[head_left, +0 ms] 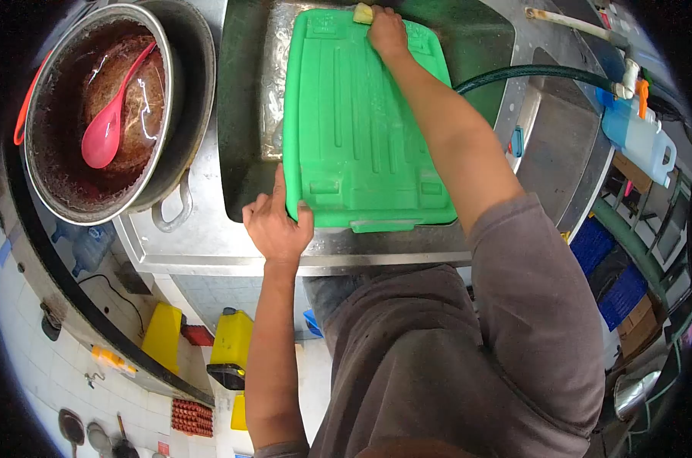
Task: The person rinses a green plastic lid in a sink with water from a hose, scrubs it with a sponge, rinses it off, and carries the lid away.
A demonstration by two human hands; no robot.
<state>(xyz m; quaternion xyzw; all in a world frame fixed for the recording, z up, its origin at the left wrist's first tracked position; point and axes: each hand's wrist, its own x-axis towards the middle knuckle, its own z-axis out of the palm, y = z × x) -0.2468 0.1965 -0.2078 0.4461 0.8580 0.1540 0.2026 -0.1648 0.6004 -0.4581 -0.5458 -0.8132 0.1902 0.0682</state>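
A large green plastic lid (361, 130) lies across the metal sink (247, 114), its near edge close to the counter's front. My right hand (388, 34) is at the lid's far edge, closed on a small yellow sponge (363, 14). At the lid's near left corner is my left hand (279, 221), its fingers apart, with the thumb over the rim and the index finger along the left side. The palm rests beside the sink's front edge.
At the left, a big pot (48, 168) holding dark red liquid and a pink ladle (105, 133) sits on a wider pan. A dark green hose (544, 70) crosses the sink's right edge. Farther right is a jug of blue liquid (636, 137).
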